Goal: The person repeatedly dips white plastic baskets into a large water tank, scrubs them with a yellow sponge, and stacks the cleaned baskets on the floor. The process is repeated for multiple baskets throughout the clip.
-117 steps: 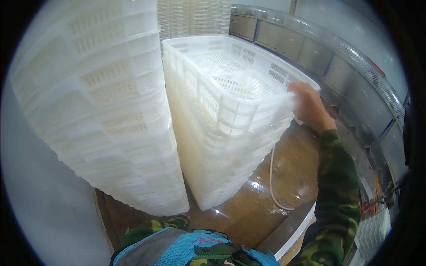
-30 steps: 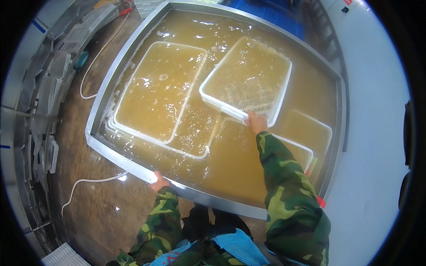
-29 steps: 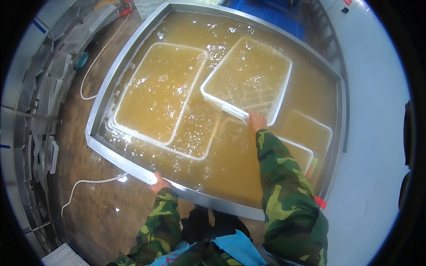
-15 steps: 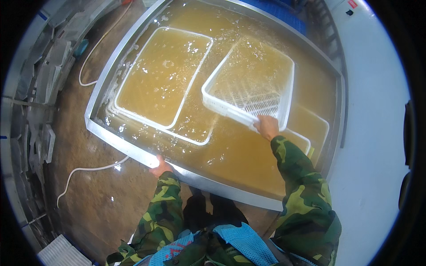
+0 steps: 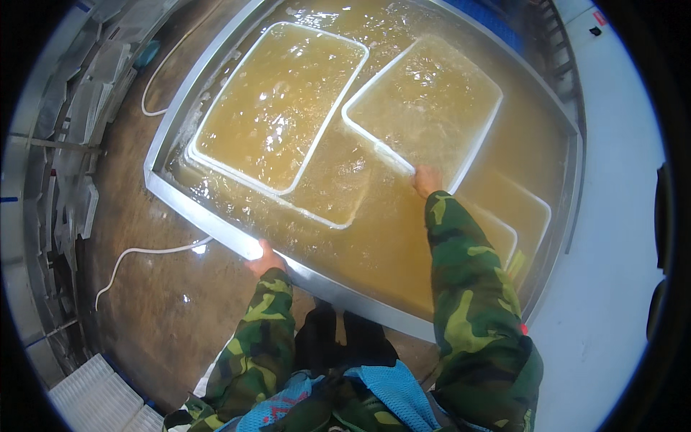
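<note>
My right hand (image 5: 427, 181) is closed on the near rim of a white slatted basket (image 5: 385, 152), which lies in murky yellow-brown water (image 5: 389, 245). Its rim shows near the surface, while the slatted bottom is hidden below. Fingers wrapped over the front edge of a large metal tank (image 5: 324, 284), my left hand (image 5: 266, 261) grips that edge. Another white-rimmed basket (image 5: 327, 34) sits in the water to the left, overlapping one sunk lower. White basket rims (image 5: 515, 241) also show faintly under the water at the right, beyond my right forearm.
On the wet brown floor, a white hose (image 5: 147, 250) runs to the tank's left. Grey baskets or crates (image 5: 90, 108) stack along the left side. White slatted pieces (image 5: 93, 392) lie at the lower left. A pale wall (image 5: 619, 187) borders the tank's right.
The basket in my right hand has gone down from a tilted, partly raised position to lie flatter in the water, covering its slats. My left hand stays on the tank edge.
</note>
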